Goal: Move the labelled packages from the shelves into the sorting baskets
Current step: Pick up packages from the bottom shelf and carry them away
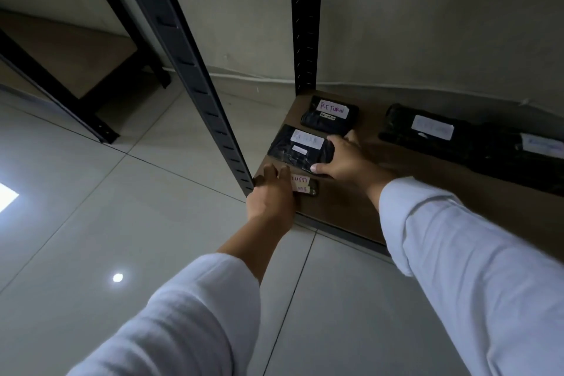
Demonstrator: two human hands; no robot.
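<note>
Low brown shelf (351,204) carrying black labelled packages, left hand (270,192) curled over the nearest package (306,186) at the shelf corner, right hand (341,159) gripping the middle package (300,146), far package (331,114) marked RETURN behind

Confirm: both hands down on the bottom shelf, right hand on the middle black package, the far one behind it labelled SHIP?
Nearly. In the head view the far package is labelled RETURN, not SHIP. The rest holds: right hand grips the middle package, left hand is on the shelf.
</note>
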